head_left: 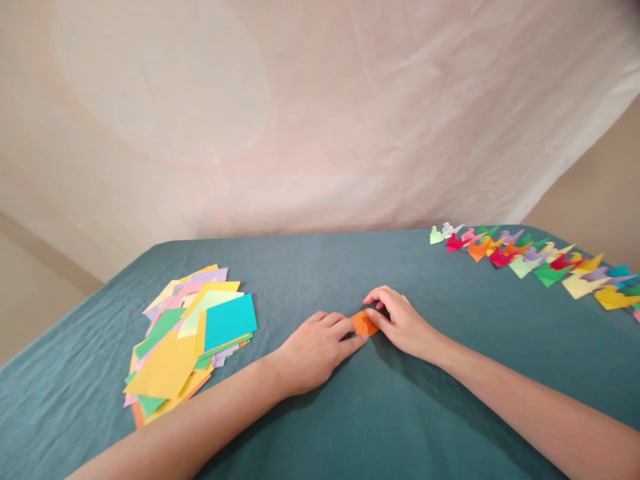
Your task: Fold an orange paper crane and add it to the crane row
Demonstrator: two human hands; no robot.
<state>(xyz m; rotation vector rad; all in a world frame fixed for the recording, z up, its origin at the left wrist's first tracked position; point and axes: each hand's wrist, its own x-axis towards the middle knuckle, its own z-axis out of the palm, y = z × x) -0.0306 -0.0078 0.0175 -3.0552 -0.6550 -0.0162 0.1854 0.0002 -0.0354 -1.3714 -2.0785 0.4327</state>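
A small folded piece of orange paper [364, 323] lies on the dark green cloth in the middle of the table, partly covered by fingers. My left hand [320, 347] rests on its left end, thumb and fingers closed on that side. From the right, my right hand [400, 321] has thumb and fingers curled onto the paper's upper right edge in a pinch. The fingers hide part of the folds, so the exact shape cannot be made out.
To the left lies a loose pile of coloured paper sheets [165, 367], with a blue sheet [231, 321] on top. Several folded paper birds [525, 265] stand in rows at the back right. Behind the table's far edge hangs a pale cloth [320, 133].
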